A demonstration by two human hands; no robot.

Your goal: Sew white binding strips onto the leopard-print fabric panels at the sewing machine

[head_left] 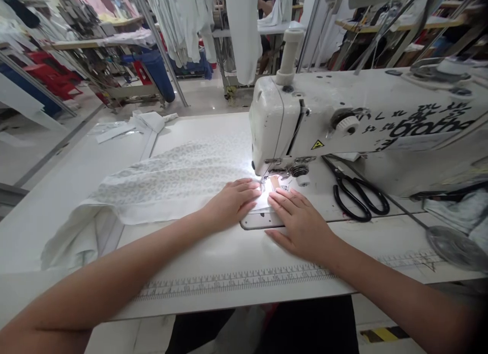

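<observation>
A white sewing machine [362, 120] stands on the white table [229, 257], its lamp lit over the needle area [263, 184]. A pale patterned fabric [171, 184] spreads left from the needle and hangs off the table's left side. My left hand [232, 201] lies flat on the fabric, fingers stretched toward the needle. My right hand [301, 219] rests flat just right of the needle on the machine bed, fingers extended and together. A small tan piece [274, 184] lies by the presser foot between the fingertips.
Black scissors [358, 194] lie on the machine bed right of my right hand. A printed ruler [236, 280] runs along the table's front edge. Folded white cloth pieces [148, 121] sit at the table's far left corner. Hanging garments and racks fill the background.
</observation>
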